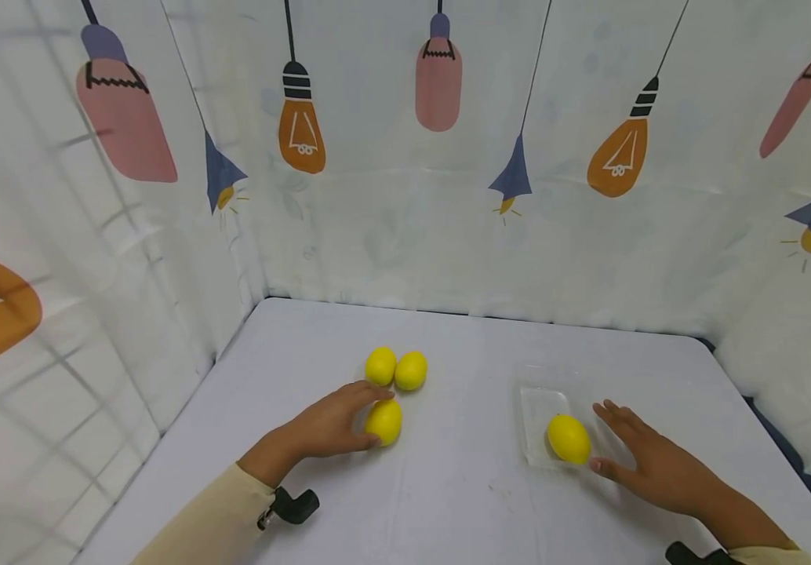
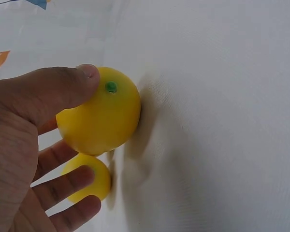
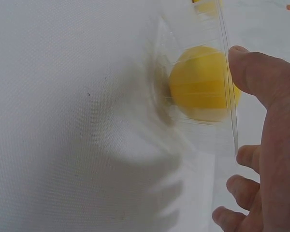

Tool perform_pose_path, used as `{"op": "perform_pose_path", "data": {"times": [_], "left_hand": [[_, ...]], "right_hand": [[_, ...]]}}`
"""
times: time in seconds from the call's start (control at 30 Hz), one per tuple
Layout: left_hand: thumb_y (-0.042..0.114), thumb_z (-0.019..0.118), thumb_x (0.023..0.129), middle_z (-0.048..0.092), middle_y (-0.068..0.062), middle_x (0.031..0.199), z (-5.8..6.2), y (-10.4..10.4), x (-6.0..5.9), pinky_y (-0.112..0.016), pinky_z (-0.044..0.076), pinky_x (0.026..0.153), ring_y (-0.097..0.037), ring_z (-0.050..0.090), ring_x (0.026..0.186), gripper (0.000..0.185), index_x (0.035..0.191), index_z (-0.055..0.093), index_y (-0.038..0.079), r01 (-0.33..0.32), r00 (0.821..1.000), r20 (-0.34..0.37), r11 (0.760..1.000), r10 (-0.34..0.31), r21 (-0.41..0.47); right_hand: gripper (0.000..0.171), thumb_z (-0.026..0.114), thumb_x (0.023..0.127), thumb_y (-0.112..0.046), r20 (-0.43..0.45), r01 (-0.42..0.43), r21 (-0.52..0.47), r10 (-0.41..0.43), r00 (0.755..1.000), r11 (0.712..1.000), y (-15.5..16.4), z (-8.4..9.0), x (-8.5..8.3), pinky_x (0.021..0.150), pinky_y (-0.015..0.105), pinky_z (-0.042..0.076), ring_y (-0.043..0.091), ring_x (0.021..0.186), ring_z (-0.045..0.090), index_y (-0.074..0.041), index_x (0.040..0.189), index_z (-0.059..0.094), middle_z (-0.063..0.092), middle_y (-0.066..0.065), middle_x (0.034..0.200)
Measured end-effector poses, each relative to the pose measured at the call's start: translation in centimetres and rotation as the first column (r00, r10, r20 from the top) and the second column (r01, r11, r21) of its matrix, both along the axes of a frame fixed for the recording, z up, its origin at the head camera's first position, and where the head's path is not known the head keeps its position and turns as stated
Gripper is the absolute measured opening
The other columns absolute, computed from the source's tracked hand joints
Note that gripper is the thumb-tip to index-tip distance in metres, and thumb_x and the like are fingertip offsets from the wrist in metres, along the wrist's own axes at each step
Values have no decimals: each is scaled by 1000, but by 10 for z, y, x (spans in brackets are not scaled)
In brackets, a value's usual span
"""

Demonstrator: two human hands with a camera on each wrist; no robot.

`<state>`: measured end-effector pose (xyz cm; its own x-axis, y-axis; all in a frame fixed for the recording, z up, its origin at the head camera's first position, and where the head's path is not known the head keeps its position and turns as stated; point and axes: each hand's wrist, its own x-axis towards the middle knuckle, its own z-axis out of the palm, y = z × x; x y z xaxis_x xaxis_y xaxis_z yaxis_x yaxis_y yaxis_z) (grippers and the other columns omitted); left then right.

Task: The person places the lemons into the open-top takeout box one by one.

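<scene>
My left hand grips a yellow lemon on the table, thumb on its near side and fingers over the far side. In the left wrist view the thumb presses beside the green stem spot of that lemon. Just beyond it, two more lemons, one on the left and one on the right, lie side by side. A clear plastic tray stands to the right with one lemon inside. Fingers spread, my right hand is at the tray's right side, its thumb by the rim.
The white-covered table runs back to a patterned cloth wall printed with lamps and bulbs. Another such cloth hangs along the left edge. Each wrist carries a dark strap-on mount.
</scene>
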<state>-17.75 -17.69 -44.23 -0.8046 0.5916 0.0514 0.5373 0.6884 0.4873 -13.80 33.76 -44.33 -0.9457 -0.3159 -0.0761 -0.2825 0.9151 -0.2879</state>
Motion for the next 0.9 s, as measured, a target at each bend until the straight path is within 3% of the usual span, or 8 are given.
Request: {"op": "perform_pose_path", "data": {"times": [0.33,0.67,0.9], "left_hand": [[33,85,84,58,2,141,-2,2,0,-46,43,110,-22,53,131,68,144,57,20,-45,997,63,998,48,-35],[41,88,80,57,4,143,-8,0,-1,-47,41,112,-22,51,133,74,144,58,19,-43,999,31,999,43,-23],[39,89,80,56,3,145,-5,-1,0,-48,41,113,-22,50,134,75,145,57,17,-26,999,23,999,27,-35]], "right_hand": [[93,60,92,-69,-8,-2,-1,2,1000,1000,0,0,2,94,76,42,53,142,32,-10,159,36,32,24,161],[94,60,91,-70,-8,0,-2,0,1000,1000,-1,1,3,94,76,41,54,141,33,-9,159,36,32,24,161],[93,61,92,-68,-17,-7,-7,7,1000,1000,0,0,2,94,76,42,53,142,33,-9,159,35,32,24,161]]}}
